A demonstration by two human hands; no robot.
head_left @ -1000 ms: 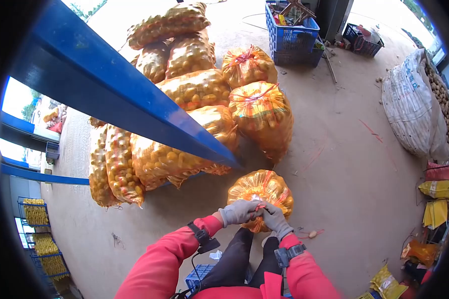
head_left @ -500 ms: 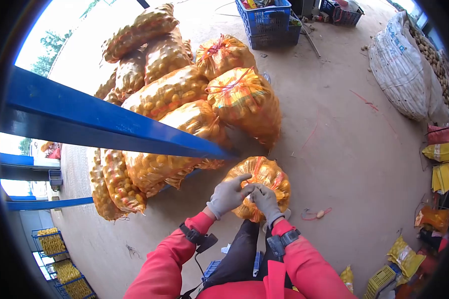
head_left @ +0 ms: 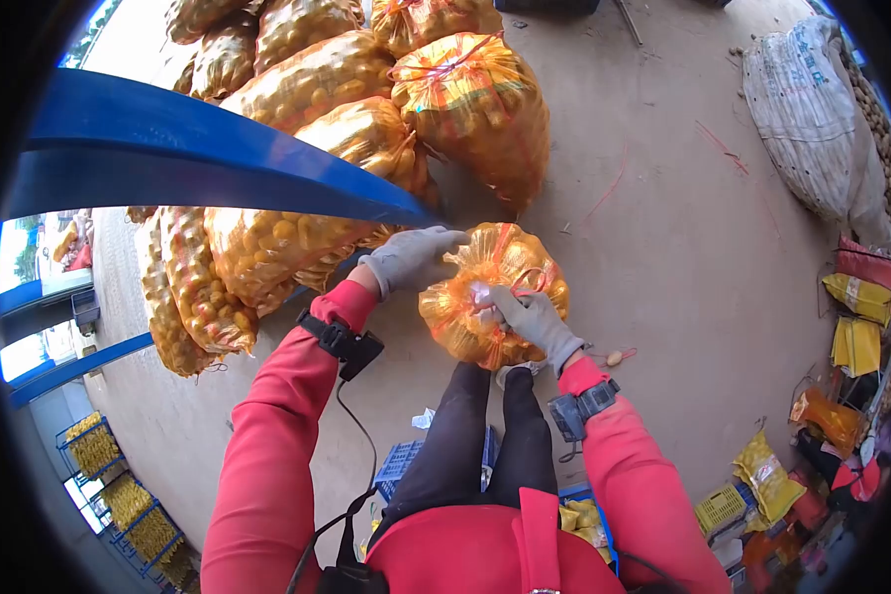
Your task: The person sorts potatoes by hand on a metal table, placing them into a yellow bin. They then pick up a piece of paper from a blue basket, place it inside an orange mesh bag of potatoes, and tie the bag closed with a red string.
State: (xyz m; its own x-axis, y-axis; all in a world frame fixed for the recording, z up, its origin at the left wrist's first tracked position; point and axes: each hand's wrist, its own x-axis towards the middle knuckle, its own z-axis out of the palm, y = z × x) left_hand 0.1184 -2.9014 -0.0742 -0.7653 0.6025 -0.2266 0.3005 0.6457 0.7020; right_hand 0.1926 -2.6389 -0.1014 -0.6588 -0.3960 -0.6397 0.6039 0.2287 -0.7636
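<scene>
An orange mesh sack (head_left: 465, 342) full of round produce stands on the floor just in front of my legs, its gathered top facing up. My right hand (head_left: 532, 324), in a grey glove, is closed on the sack's gathered neck, where red string shows. Just off the sack's upper left edge is my gloved left hand (head_left: 416, 259), its fingers extended and nothing seen in them. A larger tied orange sack (head_left: 480, 109) stands beyond.
A blue beam (head_left: 218, 148) crosses from the left, close to my left hand. Filled sacks (head_left: 307, 84) are piled behind it. A large white sack (head_left: 802, 119) lies at upper right. Blue crates (head_left: 398, 467) sit by my legs, and yellow packets (head_left: 767, 475) at lower right.
My left hand has come off the sack's neck and moved left, its fingers opening. My right hand stays at the neck. The view has tilted down, with the sack higher in the frame.
</scene>
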